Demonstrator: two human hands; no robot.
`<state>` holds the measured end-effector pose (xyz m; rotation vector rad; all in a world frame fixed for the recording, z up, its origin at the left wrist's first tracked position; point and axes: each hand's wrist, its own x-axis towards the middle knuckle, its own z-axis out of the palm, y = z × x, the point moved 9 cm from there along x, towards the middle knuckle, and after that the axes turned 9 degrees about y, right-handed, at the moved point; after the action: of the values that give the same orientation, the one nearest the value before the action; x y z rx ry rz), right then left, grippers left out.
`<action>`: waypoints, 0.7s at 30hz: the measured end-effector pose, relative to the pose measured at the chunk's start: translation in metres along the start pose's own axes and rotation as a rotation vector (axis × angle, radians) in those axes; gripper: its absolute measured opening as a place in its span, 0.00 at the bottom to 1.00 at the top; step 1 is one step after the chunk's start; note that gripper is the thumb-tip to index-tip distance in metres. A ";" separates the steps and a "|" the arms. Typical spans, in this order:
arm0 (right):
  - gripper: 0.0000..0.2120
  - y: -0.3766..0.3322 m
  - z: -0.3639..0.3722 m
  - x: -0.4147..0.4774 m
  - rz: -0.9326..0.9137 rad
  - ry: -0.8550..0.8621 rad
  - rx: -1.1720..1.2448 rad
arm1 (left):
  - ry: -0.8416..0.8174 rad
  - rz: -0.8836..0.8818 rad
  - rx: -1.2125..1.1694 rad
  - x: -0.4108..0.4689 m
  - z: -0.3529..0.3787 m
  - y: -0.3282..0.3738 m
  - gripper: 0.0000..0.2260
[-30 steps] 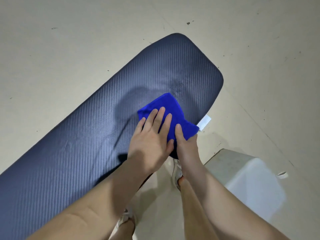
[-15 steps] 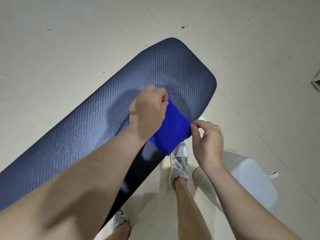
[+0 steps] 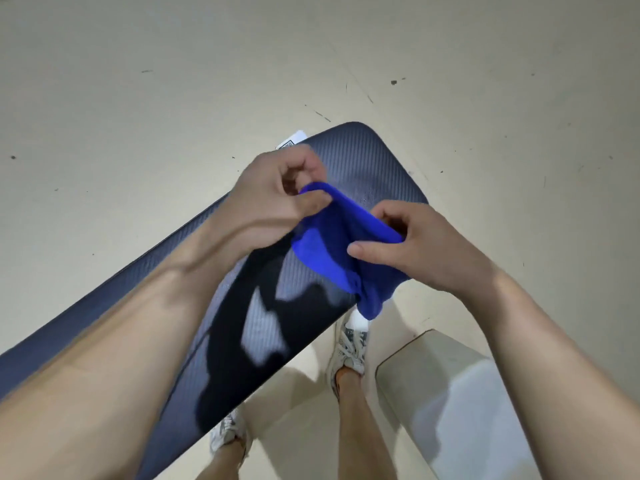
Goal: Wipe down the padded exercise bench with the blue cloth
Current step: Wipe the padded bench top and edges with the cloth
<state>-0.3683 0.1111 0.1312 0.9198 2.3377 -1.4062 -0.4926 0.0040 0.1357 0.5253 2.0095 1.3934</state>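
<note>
Over the far end of the padded bench, holds the blue cloth clear of it, pinched at two edges by fingers of the left hand and the right hand. Probably refolding; next calls for laying a clean face flat.

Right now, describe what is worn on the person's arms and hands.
The left arm and right arm are bare to the frame edge, with no sleeves in view. The left hand and right hand are ungloved; no watch, ring or wristband shows.
</note>
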 end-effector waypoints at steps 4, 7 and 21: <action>0.12 -0.028 -0.038 0.029 -0.005 -0.028 -0.366 | 0.193 0.126 0.123 0.017 -0.038 0.048 0.04; 0.15 -0.072 -0.081 0.058 -0.094 0.181 -0.595 | 0.446 0.117 0.065 0.027 -0.086 0.072 0.07; 0.11 -0.044 -0.066 0.087 -0.392 0.214 -0.699 | 0.118 -0.443 0.068 0.010 -0.080 -0.031 0.03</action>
<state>-0.4560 0.1867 0.1493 0.4334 2.9669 -0.4926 -0.5543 -0.0548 0.1236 0.0165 2.1082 1.1058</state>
